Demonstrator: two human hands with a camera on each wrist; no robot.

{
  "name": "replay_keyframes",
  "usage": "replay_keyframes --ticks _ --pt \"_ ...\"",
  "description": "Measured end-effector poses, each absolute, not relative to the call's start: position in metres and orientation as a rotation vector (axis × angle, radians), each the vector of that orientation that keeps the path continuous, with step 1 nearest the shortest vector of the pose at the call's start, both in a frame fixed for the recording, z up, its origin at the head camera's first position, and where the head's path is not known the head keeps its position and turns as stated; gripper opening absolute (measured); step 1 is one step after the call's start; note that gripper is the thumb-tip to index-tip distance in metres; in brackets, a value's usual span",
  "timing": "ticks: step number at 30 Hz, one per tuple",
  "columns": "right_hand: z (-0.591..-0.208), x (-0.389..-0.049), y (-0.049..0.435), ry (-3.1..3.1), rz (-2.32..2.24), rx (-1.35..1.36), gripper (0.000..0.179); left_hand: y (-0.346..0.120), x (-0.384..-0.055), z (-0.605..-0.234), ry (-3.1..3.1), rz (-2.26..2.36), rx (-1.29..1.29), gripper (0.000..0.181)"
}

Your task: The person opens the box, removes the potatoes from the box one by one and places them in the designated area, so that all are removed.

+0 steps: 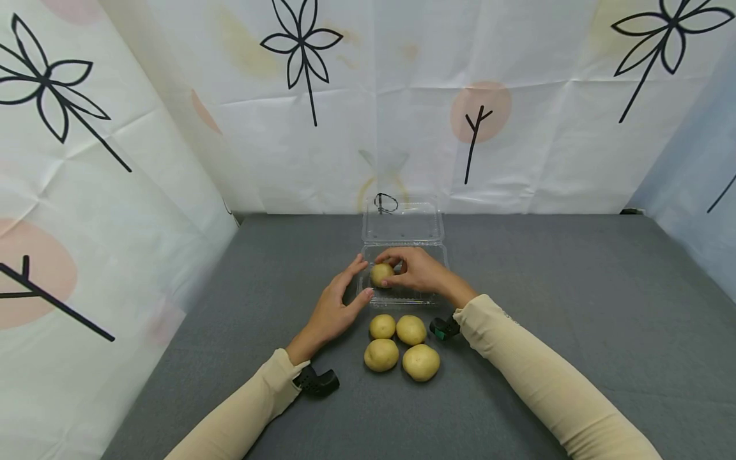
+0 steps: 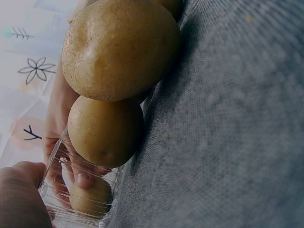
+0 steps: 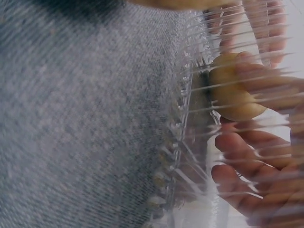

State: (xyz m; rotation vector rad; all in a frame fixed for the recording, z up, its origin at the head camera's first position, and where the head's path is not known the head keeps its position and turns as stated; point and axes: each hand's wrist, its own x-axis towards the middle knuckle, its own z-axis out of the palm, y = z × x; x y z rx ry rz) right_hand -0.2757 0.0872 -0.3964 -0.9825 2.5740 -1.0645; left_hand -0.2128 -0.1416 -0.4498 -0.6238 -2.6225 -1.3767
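My right hand (image 1: pixel 424 271) grips a potato (image 1: pixel 381 275) between thumb and fingers, low inside the left part of a clear plastic clamshell box (image 1: pixel 441 254). Through the ribbed wall, the right wrist view shows this potato (image 3: pixel 232 90) under the thumb. My left hand (image 1: pixel 332 312) lies along the left side of the box, fingers and thumb spread, with its thumb (image 2: pixel 28 178) at the rim in the left wrist view. In front of the box sit several more potatoes, including a small one (image 1: pixel 382 326) and a larger one (image 1: pixel 421 363).
The lid (image 1: pixel 402 225) of the box stands raised at the back, near the white patterned cloth (image 1: pixel 425 147). Grey fabric (image 1: pixel 546 287) covers the table. Cloth also hangs along the left and right sides.
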Motion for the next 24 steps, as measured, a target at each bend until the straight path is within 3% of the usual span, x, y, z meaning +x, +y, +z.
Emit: replay_keyframes --ticks 24 --pt "-0.3916 -0.2745 0.0899 2.577 -1.097 -1.004 0.044 -0.1414 -0.214 -0.4511 -2.607 -1.371 -0.637 0.06"
